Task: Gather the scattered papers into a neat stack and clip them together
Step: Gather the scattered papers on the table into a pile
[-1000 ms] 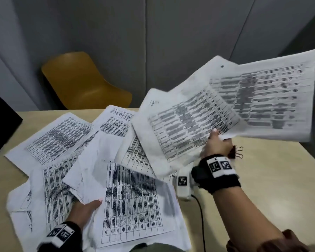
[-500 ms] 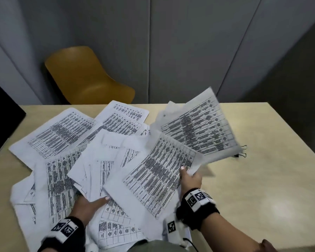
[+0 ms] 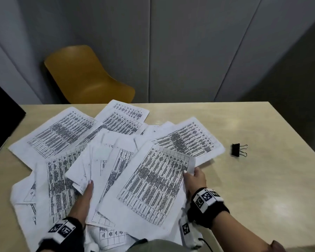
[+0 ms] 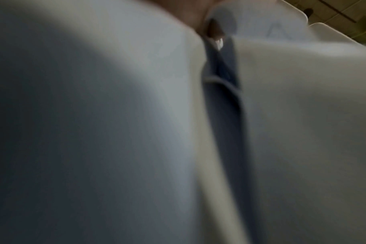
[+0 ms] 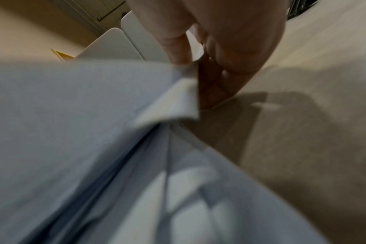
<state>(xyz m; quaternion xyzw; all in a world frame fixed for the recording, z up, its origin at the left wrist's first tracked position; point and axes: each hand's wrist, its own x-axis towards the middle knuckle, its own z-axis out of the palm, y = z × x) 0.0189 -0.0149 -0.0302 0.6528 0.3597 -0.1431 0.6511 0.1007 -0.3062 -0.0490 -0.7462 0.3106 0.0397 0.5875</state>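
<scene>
Several printed sheets (image 3: 62,135) lie spread and overlapping over the left and middle of the beige table (image 3: 262,188). My right hand (image 3: 189,174) pinches the right edge of a fanned bundle of sheets (image 3: 153,184) laid over the pile; the right wrist view shows thumb and fingers (image 5: 184,49) closed on a paper corner (image 5: 178,92). My left hand (image 3: 88,188) grips a bundle of sheets at the pile's near middle, thumb on top. Blurred paper (image 4: 94,115) fills the left wrist view. A black binder clip (image 3: 237,150) lies on bare table right of the papers, apart from both hands.
A yellow chair (image 3: 84,77) stands behind the table's far edge against grey wall panels. A black object (image 3: 2,110) sits at the table's left edge. The table's right edge runs close behind the clip.
My right hand has come down and leftward from a raised position, bringing its sheets onto the pile. The binder clip, earlier partly hidden behind them, is now in full view.
</scene>
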